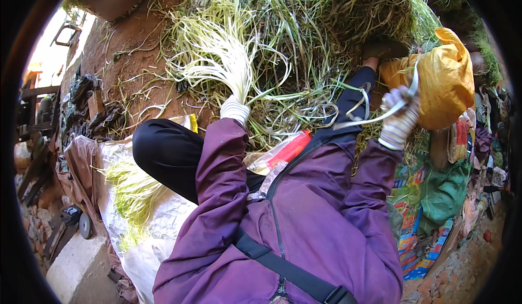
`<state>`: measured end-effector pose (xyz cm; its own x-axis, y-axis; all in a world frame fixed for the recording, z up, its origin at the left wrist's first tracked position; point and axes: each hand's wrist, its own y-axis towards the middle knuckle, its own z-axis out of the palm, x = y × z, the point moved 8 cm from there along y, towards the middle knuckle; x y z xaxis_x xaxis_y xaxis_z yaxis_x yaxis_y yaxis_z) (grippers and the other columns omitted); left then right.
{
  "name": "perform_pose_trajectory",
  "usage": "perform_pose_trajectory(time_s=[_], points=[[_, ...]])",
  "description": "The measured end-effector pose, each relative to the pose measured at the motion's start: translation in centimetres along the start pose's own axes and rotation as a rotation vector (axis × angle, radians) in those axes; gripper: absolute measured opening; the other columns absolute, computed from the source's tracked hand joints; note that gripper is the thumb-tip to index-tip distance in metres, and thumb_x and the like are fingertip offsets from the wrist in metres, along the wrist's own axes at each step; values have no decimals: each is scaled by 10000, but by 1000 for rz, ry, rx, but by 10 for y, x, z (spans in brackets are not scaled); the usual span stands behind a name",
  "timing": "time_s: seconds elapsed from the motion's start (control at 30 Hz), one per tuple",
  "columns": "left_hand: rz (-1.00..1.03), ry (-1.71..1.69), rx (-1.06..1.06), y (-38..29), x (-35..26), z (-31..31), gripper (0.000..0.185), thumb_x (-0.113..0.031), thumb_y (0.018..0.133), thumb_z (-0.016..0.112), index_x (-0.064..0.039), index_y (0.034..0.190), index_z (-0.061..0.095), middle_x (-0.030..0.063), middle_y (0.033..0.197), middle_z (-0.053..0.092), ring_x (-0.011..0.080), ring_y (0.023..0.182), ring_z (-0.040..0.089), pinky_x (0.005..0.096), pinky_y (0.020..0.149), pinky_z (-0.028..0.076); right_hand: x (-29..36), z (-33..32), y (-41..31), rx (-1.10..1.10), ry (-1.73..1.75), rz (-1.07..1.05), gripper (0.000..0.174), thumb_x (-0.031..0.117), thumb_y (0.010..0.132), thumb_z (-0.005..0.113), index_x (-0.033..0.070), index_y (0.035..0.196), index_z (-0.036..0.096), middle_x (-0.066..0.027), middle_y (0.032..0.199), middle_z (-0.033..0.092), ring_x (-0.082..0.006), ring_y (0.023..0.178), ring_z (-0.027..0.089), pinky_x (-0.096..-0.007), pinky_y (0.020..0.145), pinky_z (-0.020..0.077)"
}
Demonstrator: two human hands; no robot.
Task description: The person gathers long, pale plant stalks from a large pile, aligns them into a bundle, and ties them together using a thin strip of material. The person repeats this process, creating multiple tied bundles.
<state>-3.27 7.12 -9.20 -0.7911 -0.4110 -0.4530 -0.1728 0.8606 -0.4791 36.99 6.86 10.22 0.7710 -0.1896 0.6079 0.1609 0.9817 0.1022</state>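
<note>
In a striped knit glove, my left hand [235,111] grips the lower ends of a bunch of pale leafy stalks [226,55], which look like blanched garlic chives. Their yellow-green tips fan out away from me over the heap of green leaves [301,31]. My right hand [399,116], gloved the same way and blurred, is closed on a long whitish strip [379,118]; whether it is a leaf or a tie is unclear. One end trails left over my lower leg, the other sticks up. Just beyond this hand sits a yellow woven sack [446,84].
On my left, more pale stalks [138,194] lie on a white plastic sheet [163,226], near a concrete block [77,263]. Bare reddish soil [118,51] shows ahead left. A green sack [444,194] and patterned sacking [432,247] lie at my right. My bent left knee [165,153] rises beside the sheet.
</note>
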Motion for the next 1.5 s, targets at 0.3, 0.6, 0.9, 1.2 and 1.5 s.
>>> perform_pose_trajectory(time_s=[0.3, 0.6, 0.9, 1.2, 1.5], points=[[-150, -1517, 327, -36, -31, -2, 119, -87, 780, 676, -22, 853, 608, 48, 660, 586, 145, 548, 547, 276, 495, 469, -152, 2, -18, -195, -732, 518, 238, 202, 886, 594, 49, 1066, 626, -19, 745, 655, -15, 482, 524, -128, 393, 346], [127, -1535, 364, -46, -51, 19, 351, -16, 690, 752, 25, 1006, 606, 68, 756, 639, 143, 567, 587, 254, 494, 491, -240, 38, -14, -169, -591, 600, 155, 192, 849, 643, 62, 933, 629, -22, 740, 652, -42, 505, 558, -138, 388, 368], [8, -1500, 362, -49, -47, -7, 193, -18, 759, 686, 25, 921, 590, 100, 741, 629, 167, 574, 594, 286, 496, 514, -252, -28, -159, 280, -991, 953, 299, 323, 905, 531, 71, 1016, 648, -56, 813, 679, -163, 623, 631, -286, 541, 485], [-17, -1654, 384, -50, -29, -9, 224, -34, 755, 698, 31, 953, 614, 102, 786, 647, 175, 602, 607, 289, 550, 523, -215, 53, -113, 298, -880, 721, 367, 104, 917, 521, 8, 1269, 482, -11, 950, 614, -19, 698, 482, -145, 587, 419], [-74, -1650, 267, -74, -14, 6, 257, -14, 788, 634, 48, 1022, 545, 121, 851, 615, 237, 703, 623, 346, 645, 543, -232, 62, -99, 465, -1144, 647, 227, 170, 844, 632, 13, 1008, 647, -86, 875, 666, -134, 780, 609, -271, 715, 496]])
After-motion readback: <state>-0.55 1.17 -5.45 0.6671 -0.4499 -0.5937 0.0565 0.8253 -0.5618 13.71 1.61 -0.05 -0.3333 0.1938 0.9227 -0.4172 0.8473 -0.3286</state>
